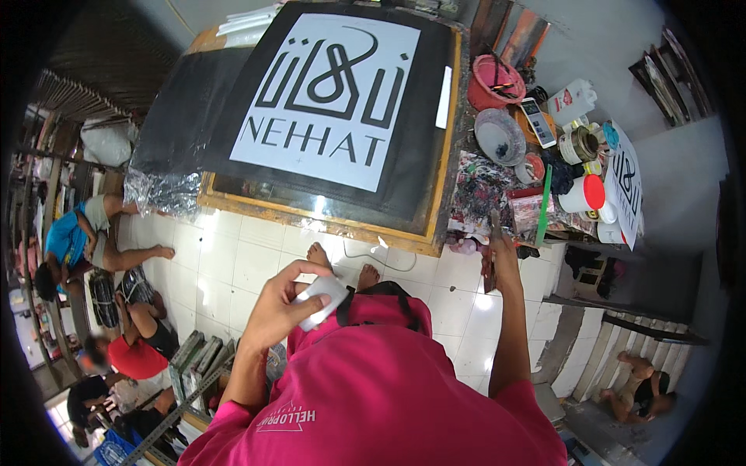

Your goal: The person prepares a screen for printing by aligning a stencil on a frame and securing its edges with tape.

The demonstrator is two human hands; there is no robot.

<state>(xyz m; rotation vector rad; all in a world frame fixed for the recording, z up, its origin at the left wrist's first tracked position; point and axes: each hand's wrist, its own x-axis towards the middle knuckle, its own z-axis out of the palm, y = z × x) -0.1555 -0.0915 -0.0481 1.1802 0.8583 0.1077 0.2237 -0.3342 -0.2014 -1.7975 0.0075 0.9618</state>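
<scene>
My left hand (281, 304) is closed round a small whitish object with rounded edges (322, 301), held in front of my body; its kind is unclear. At the near edge of the cluttered bench, my right hand (503, 255) has curled fingers. From it a thin greyish blade-like piece (496, 225) sticks up, and a brown part shows below, so it seems to hold a narrow tool. Ahead lies a wood-framed glass panel (315, 220). On its dark sheet rests a white paper (268, 159) with large black lettering.
The paint-stained bench (486, 186) on the right carries a pink basin (497, 79), a grey bowl (500, 137), a phone (537, 123), a green strip (545, 206) and a red-lidded tub (583, 193). Several people sit at the left; another person (639, 388) is at lower right.
</scene>
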